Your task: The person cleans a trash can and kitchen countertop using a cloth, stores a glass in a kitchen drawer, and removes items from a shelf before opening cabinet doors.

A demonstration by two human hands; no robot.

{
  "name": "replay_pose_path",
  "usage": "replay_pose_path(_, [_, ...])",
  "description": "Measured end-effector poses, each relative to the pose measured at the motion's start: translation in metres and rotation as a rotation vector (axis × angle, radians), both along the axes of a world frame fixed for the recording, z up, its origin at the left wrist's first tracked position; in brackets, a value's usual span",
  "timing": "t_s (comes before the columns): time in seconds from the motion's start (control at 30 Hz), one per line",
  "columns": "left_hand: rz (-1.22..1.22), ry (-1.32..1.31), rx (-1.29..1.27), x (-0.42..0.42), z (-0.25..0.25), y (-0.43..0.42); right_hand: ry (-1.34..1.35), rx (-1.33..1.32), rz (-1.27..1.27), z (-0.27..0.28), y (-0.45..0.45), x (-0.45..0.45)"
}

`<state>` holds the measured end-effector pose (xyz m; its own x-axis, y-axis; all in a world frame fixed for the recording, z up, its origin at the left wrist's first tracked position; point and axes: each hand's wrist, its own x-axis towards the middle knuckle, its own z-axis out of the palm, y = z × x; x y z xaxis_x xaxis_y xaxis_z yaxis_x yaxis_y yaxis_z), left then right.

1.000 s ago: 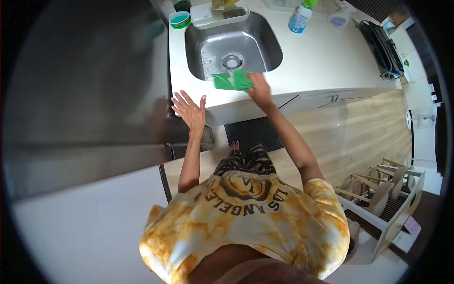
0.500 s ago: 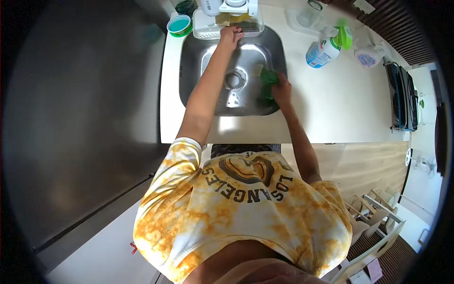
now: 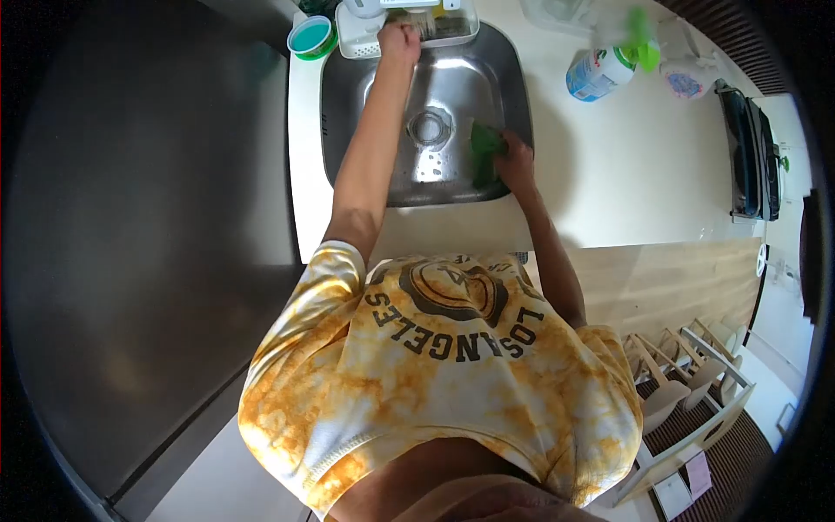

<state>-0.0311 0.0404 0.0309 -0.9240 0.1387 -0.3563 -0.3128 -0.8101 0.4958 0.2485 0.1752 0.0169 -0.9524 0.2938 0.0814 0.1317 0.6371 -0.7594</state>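
My left hand (image 3: 399, 43) reaches to the white slotted basket (image 3: 359, 43) at the back rim of the steel sink (image 3: 417, 187). Its fingers are curled at the basket's front edge; whatever they grip is hidden. Some clear or brownish items (image 3: 424, 24) lie in the basket beside the fingers. Over the right side of the sink, my right hand (image 3: 517, 163) is closed on a green cloth (image 3: 486, 155), slightly blurred, that hangs inside the basin. Water drops and a round drain (image 3: 430, 128) show on the sink floor.
A tub with a teal inside (image 3: 311, 36) stands left of the basket. On the counter (image 3: 644, 174) to the right are a spray bottle with a green head (image 3: 600, 74), a white bottle (image 3: 685, 80) and a dark appliance (image 3: 746, 152). A dark panel (image 3: 156, 217) borders the left.
The view has shifted somewhat. My left hand has moved slightly left along the basket, its fingers more curled. My right hand keeps the green cloth, now a little further left and lower in the basin.
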Motion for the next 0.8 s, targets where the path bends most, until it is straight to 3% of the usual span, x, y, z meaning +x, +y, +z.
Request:
replay_pose_path(0.03, [-0.032,0.054,0.007,-0.022,-0.012,0.006,0.048,-0.009,0.001,0.000,0.000,0.000])
replay_pose_path(0.13, [-0.119,0.029,-0.122,0.023,0.010,-0.011,-0.041,-0.031,-0.002,0.008,-0.005,-0.002])
replay_pose_path(0.17, [-0.148,0.134,-0.032,0.025,-0.020,-0.007,-0.096,-0.033,0.016,0.005,-0.002,-0.011])
replay_pose_path(0.27, [-0.436,-0.023,-0.147,0.044,-0.066,0.002,-0.275,-0.051,0.075,-0.008,-0.001,-0.025])
replay_pose_path(0.33, [-0.638,0.124,-0.247,0.054,-0.049,0.002,-0.332,-0.068,0.076,0.000,-0.004,-0.048])
replay_pose_path(0.37, [-0.748,0.263,-0.347,0.056,-0.052,-0.002,-0.406,-0.443,0.063,0.030,-0.011,-0.056])
replay_pose_path(0.43, [-0.959,0.553,-0.547,0.053,-0.056,-0.018,-0.125,-0.457,0.313,0.003,-0.007,-0.086])
replay_pose_path(0.47, [-1.034,0.401,-0.529,0.057,-0.052,-0.031,-0.043,-0.447,0.421,-0.018,-0.002,-0.108])
replay_pose_path(0.53, [-1.163,0.095,-0.482,0.078,-0.043,-0.063,-0.282,-0.513,0.456,-0.041,-0.001,-0.150])
replay_pose_path(0.6, [-0.944,-0.039,-0.920,0.097,-0.041,-0.080,-0.684,-0.741,0.352,-0.023,-0.022,-0.182])
replay_pose_path(0.63, [-0.800,-0.050,-1.071,0.105,-0.039,-0.089,-0.759,-0.826,0.327,-0.023,-0.027,-0.191])
replay_pose_path(0.7, [-0.498,-0.077,-1.355,0.123,-0.030,-0.109,-0.736,-0.919,0.316,-0.037,-0.034,-0.197])
replay_pose_path(0.8, [-0.228,0.031,-1.401,0.142,-0.009,-0.138,-0.669,-0.968,0.326,-0.053,-0.037,-0.209])
